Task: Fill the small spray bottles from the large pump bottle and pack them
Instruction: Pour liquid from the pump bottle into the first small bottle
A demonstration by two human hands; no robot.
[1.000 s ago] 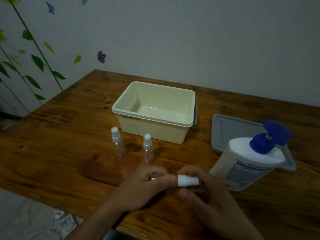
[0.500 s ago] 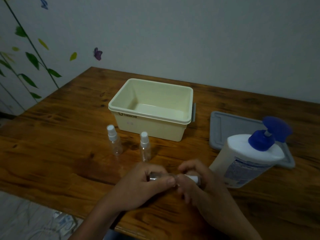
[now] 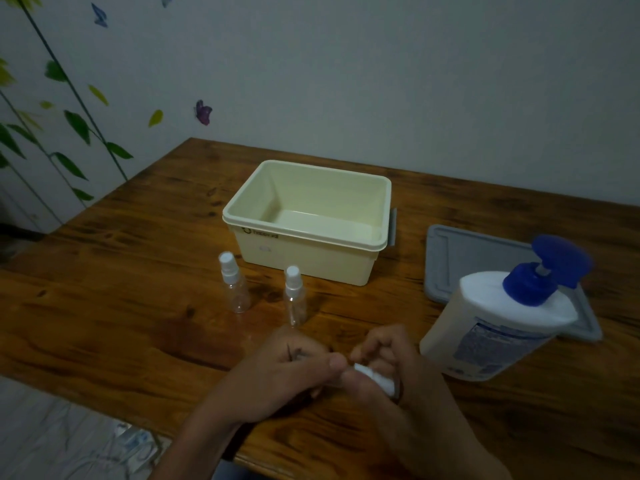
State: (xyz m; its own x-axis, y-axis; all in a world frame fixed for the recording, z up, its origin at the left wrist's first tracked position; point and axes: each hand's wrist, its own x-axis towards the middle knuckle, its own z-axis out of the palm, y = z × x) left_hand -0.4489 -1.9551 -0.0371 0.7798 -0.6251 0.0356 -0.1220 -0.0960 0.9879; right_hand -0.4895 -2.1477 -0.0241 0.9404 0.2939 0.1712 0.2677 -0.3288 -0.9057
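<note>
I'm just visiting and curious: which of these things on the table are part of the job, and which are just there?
Part of the job:
left hand and right hand, gripping a small spray bottle
two standing spray bottles
pump bottle
cream box
grey lid

Just there:
wall stickers

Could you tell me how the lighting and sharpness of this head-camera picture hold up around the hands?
Head view: dim, flat light with a bluish cast; the hands, left hand and right hand, are dark and soft, so the small spray bottle between them shows only as a white patch; wide-angle bending tilts the large pump bottle.
</note>
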